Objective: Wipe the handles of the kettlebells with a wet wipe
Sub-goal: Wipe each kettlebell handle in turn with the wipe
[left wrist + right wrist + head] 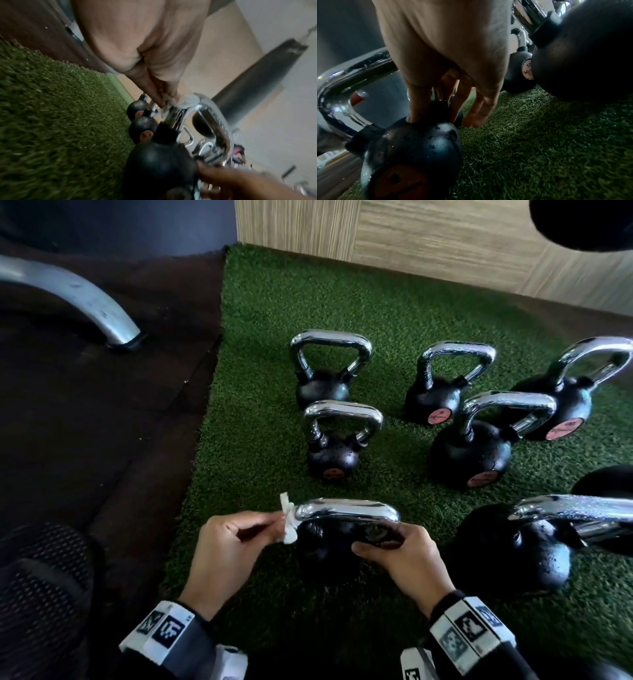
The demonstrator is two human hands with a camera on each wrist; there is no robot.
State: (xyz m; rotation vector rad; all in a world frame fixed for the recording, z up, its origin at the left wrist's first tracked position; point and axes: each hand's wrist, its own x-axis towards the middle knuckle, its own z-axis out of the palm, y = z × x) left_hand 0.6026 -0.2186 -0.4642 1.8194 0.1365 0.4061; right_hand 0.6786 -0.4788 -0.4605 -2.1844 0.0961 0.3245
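Observation:
The nearest kettlebell (322,546) stands on green turf (260,405), black with a chrome handle (346,508). My left hand (272,525) pinches a crumpled white wet wipe (288,523) against the left bend of that handle. The left wrist view shows the wipe (187,101) wrapped on the chrome handle (216,124) between thumb and fingers. My right hand (376,544) grips the handle's right leg where it meets the ball. In the right wrist view the thumb (418,105) and a finger straddle that leg on the wet ball (419,146); the other fingers hang straight.
Several more chrome-handled kettlebells stand beyond and to the right, the closest a big one (513,553) by my right hand. Dark rubber floor (102,422) borders the turf on the left, with a metal machine leg (102,309). A wood-panel wall (445,241) closes the back.

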